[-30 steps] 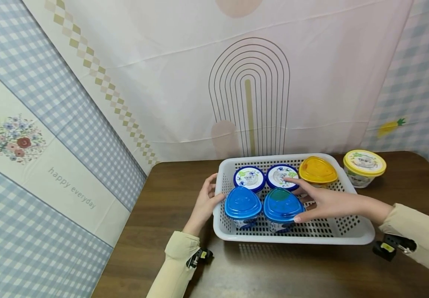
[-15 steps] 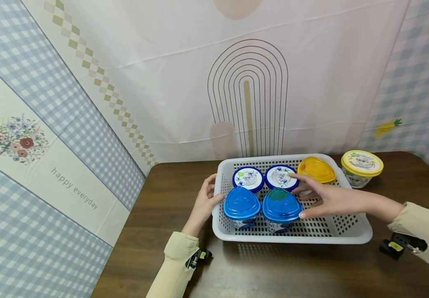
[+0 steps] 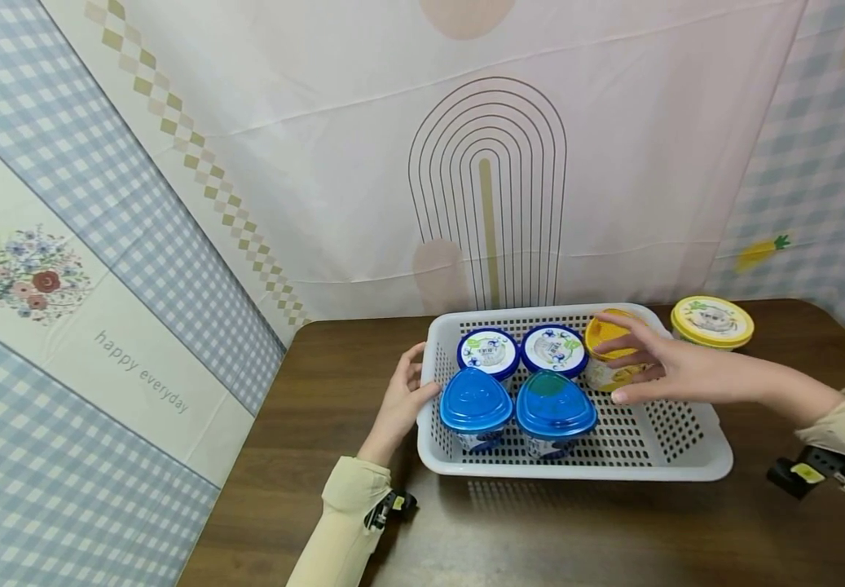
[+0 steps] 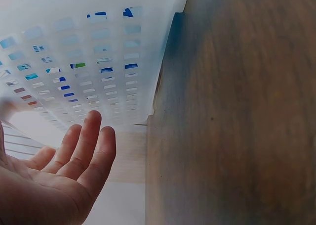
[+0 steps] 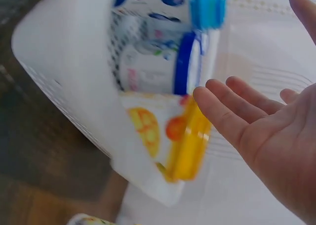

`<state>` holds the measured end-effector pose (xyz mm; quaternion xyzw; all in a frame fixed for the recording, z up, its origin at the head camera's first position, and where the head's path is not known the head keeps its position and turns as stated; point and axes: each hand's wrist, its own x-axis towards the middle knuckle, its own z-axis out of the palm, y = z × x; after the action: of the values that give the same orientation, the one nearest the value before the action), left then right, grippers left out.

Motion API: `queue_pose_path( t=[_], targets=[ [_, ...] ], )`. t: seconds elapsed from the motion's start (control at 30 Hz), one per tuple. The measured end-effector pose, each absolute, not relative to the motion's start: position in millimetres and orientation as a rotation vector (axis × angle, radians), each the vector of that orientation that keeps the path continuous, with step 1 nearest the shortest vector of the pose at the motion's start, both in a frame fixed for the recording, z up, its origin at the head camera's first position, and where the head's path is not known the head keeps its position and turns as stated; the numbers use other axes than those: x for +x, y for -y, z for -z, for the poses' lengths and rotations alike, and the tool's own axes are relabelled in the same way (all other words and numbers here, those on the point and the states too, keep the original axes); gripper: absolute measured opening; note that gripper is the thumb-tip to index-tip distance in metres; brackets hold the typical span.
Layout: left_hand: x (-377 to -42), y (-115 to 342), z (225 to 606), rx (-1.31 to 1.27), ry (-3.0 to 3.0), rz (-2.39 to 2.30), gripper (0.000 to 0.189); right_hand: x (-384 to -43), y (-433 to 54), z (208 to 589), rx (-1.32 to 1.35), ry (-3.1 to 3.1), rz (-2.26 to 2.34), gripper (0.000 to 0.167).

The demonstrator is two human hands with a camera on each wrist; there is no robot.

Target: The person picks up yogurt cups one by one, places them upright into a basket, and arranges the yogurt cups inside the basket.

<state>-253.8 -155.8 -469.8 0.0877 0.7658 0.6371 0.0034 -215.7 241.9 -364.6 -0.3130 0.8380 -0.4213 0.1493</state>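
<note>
A white perforated basket (image 3: 576, 471) stands on the table with several lidded tubs in it. My left hand (image 3: 400, 403) rests at its left end, thumb on the rim and relaxed fingers along the outer wall (image 4: 74, 71). My right hand (image 3: 679, 367), fingers spread and holding nothing, hovers over the basket's right part. It partly covers a tub with a yellow lid (image 3: 602, 330) at the back right; the right wrist view shows fruit pictures on that tub (image 5: 153, 131). Two blue triangular-lidded tubs, left (image 3: 475, 398) and right (image 3: 554, 408), stand in front of two round blue-rimmed tubs (image 3: 488, 350).
A round yellow-lidded tub (image 3: 712, 318) stands on the brown table (image 3: 334, 383) just outside the basket's back right corner. Patterned cloth (image 3: 349, 204) hangs behind the table and along the left side.
My right hand has moved right and back, from the right blue triangular-lidded tub to the yellow-lidded tub. My left hand and the basket have stayed put.
</note>
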Motion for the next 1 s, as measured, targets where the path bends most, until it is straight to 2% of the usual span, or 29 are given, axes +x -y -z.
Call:
queue_pose_path(
  t=[0.5, 1.0],
  targets=[
    [-255, 157, 469, 0.292, -2.406, -1.998, 0.069, -223, -277, 334, -0.815, -2.694, 1.15, 0.106],
    [-254, 157, 470, 0.29, -2.392, -1.992, 0.068, -231, -294, 323, -0.603, -2.829, 1.239, 0.099]
  ],
)
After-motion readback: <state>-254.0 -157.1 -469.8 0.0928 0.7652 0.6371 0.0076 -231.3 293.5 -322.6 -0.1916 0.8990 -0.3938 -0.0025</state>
